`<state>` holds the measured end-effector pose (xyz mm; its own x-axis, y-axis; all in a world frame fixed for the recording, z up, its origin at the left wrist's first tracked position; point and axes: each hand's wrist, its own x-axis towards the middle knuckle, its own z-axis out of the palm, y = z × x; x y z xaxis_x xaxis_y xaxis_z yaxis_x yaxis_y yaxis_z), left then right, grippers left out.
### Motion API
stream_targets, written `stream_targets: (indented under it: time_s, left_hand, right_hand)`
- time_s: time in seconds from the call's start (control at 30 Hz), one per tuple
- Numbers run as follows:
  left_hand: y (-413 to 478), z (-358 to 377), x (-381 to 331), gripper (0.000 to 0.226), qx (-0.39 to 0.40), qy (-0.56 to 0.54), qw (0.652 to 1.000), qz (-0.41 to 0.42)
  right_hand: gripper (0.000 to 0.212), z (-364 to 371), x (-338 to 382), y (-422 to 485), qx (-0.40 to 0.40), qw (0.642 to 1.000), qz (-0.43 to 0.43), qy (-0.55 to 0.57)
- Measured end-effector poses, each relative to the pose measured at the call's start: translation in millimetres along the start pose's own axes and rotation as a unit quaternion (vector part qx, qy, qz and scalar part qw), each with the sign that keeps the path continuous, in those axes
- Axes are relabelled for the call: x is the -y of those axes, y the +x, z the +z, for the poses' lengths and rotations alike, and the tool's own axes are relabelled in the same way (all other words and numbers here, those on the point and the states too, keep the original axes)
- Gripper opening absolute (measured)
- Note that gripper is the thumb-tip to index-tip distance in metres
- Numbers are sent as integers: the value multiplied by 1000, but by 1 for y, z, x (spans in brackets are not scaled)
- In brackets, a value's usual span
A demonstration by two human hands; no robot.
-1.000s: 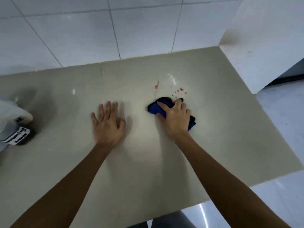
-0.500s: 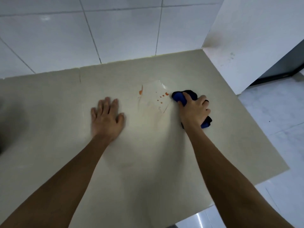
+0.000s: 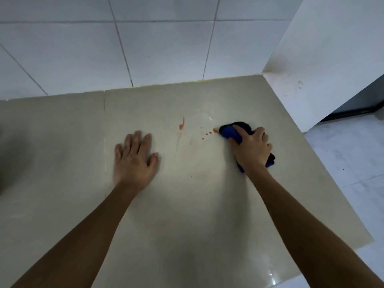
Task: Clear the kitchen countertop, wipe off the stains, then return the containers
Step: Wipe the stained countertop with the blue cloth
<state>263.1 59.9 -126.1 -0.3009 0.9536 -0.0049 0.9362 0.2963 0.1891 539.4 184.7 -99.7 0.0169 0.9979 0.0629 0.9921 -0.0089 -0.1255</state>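
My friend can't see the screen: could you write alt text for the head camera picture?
A person's right hand grips a blue cloth beside orange stains on a beige countertop, while the left hand rests flat. A white tiled wall stands behind.

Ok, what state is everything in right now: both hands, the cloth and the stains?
Left hand: open, flat on the countertop.
Right hand: gripping the blue cloth.
Blue cloth: bunched, pressed on the countertop.
Orange stains: unwiped, just left of the cloth.

Countertop [image 3: 187, 204] – smooth glossy stone; cloth [image 3: 230, 133] – soft fabric; wall tiles [image 3: 166, 48] glazed.
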Motion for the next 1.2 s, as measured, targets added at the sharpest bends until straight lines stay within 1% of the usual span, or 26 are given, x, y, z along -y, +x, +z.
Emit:
stream_targets:
  time_s: [0.03, 0.07, 0.1, 0.13, 0.2, 0.3, 0.37, 0.43, 0.47, 0.53, 0.6, 0.67, 0.73, 0.77, 0.83, 0.93, 1.07, 1.1, 1.13, 1.17, 1.2]
  left_hand:
    - [-1, -1, 0, 68, 1, 0, 1000, 0]
    - [-1, -1, 0, 69, 0, 0, 1000, 0]
    - [-1, -1, -1, 69, -2, -1, 1000, -1]
    - [-1, -2, -1, 70, -3, 0, 1000, -3]
    - [1, -7, -2, 68, 1, 6, 1000, -9]
    - [12, -17, 2, 57, 33, 27, 999, 1]
    - [20, -22, 8, 52, 16, 26, 999, 9]
    - [26, -20, 17, 51, -4, 20, 1000, 8]
    - [28, -18, 22, 54, -5, 16, 1000, 3]
    - [29, -12, 29, 60, 7, 8, 1000, -11]
    - [29, -7, 30, 63, 11, -4, 1000, -16]
    - [28, -5, 28, 65, 2, -9, 1000, -15]
    - [28, -4, 27, 67, -14, -12, 1000, -21]
    - [27, -3, 28, 66, -15, -13, 1000, -23]
    - [27, -3, 29, 65, -9, -11, 1000, -21]
    - [29, -3, 29, 64, -9, -15, 1000, -20]
    - [28, -4, 30, 65, -9, -22, 1000, -19]
    - [28, -4, 30, 65, -9, -25, 999, -20]
    - [28, -4, 30, 65, -11, -27, 999, -20]
    - [28, -4, 30, 65, -13, -27, 999, -20]
    - [28, -3, 30, 64, -13, -26, 999, -17]
  right_hand:
    - [46, 1, 6, 16, 2, 999, 46, 6]
    - [46, 2, 16, 27, 9, 997, 73, 9]
    - [45, 3, 28, 30, 18, 996, 83, 7]
    - [45, 3, 41, 27, 22, 997, 73, 4]
    - [44, 3, 64, 4, 20, 1000, 12, 1]
    - [43, 4, 79, -44, 16, 994, -103, 14]
    - [43, 3, 74, -66, 5, 984, -178, 23]
    - [44, 2, 57, -64, 9, 975, -220, 13]
    - [45, 1, 48, -55, 21, 976, -218, 3]
    - [45, 1, 34, -24, 27, 986, -165, 0]
    - [46, 4, 30, 17, 1, 997, -77, 3]
    - [47, 8, 39, 52, 6, 1000, 8, 0]
    - [46, 14, 59, 71, 19, 998, 59, -8]
    - [46, 16, 72, 73, 21, 998, 65, -13]
    - [44, 18, 97, 68, 17, 999, 38, -18]
    - [44, 14, 117, 38, 15, 998, -62, -7]
    - [45, 9, 95, -17, -4, 977, -210, 24]
    - [45, 10, 85, -19, -1, 973, -230, 25]
    - [46, 9, 76, -11, 4, 973, -231, 22]
    - [47, 10, 71, 7, 4, 977, -211, 13]
    - [47, 11, 68, 29, -1, 985, -174, 6]
